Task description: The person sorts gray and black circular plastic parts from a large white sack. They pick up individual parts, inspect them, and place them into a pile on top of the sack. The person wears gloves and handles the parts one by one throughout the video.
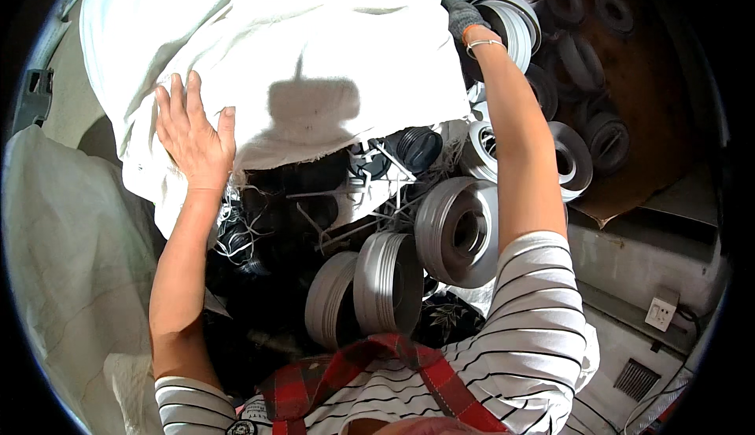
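My bare left hand [189, 128] lies flat on a large white cloth sack [377, 57], its fingers stretched and thumb apart. Past the sack's right edge reaches my right hand [464, 16], in a grey knitted glove with an orange cuff. It is beside a white ring-shaped part [515, 30] in a pile; its fingers are mostly hidden, so I cannot see what they touch. Under the sack's near edge show a round black ribbed part [419, 149] and thin white plastic strips [354, 191].
Grey ribbed rings [387, 282] stand close to my body, with another wide one [456, 230] beside my right arm. Several darker rings [586, 61] lie in shadow at the far right. A pale translucent sheet [71, 270] hangs at left; a white socket [661, 313] sits at lower right.
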{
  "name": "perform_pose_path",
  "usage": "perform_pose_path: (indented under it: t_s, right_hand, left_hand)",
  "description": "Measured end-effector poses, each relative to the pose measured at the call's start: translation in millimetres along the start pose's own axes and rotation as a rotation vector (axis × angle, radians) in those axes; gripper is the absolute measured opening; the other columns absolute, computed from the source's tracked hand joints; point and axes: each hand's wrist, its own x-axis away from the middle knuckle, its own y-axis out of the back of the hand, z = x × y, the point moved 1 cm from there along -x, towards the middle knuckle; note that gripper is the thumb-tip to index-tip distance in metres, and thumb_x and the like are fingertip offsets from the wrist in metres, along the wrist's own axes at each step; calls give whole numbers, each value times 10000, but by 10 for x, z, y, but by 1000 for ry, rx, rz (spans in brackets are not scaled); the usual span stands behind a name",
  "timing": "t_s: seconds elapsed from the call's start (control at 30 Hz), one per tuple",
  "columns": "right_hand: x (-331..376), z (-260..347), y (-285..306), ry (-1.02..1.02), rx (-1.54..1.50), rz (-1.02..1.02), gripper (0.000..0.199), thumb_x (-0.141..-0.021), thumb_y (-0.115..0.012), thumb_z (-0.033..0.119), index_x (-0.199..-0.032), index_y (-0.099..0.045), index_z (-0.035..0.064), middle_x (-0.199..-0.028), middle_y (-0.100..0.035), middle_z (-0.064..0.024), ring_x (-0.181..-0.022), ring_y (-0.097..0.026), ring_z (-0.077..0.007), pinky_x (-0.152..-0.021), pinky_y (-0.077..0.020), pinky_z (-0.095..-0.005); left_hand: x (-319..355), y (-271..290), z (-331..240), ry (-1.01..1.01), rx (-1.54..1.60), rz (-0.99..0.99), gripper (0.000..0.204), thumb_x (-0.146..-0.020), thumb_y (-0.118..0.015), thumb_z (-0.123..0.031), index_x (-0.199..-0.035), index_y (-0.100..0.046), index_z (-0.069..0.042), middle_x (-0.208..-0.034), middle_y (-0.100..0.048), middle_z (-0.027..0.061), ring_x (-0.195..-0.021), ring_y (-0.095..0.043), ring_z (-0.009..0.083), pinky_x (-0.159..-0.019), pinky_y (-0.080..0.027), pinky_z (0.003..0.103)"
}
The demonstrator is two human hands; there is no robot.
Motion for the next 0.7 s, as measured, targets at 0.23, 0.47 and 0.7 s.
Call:
perform_pose_path:
  t_s: [0.23, 0.47, 0.7]
  right_hand:
    - [409, 9, -61, -25, 6, 64, 376, -831, -519, 363, -1016, -631, 56, -1019, -621, -203, -931, -600, -357, -778, -480, -429]
    - [1285, 581, 789, -13, -151, -65, 317, -836, -548, 309, -911, -628, 11, -882, -629, -221, -816, -601, -372, -720, -470, -404]
    - [2524, 1195, 1575, 443, -42, -112, 247, -847, -570, 261, -751, -598, 36, -672, -580, -189, -679, -600, -288, -579, -453, -418]
  left_hand:
    - [-16, -51, 10, -16, 14, 4, 613, -898, -437, -453, -1401, -335, -117, -1426, -334, 122, -1344, -241, 339, -1059, -191, 453]
    - [-3, -35, 47, -1, 16, -6, 614, -897, -440, -451, -1400, -337, -116, -1426, -334, 126, -1347, -233, 335, -1061, -190, 459]
    - [7, -42, 6, 29, 20, 12, 627, -869, -490, -444, -1401, -345, -145, -1429, -341, 107, -1348, -235, 334, -1057, -203, 449]
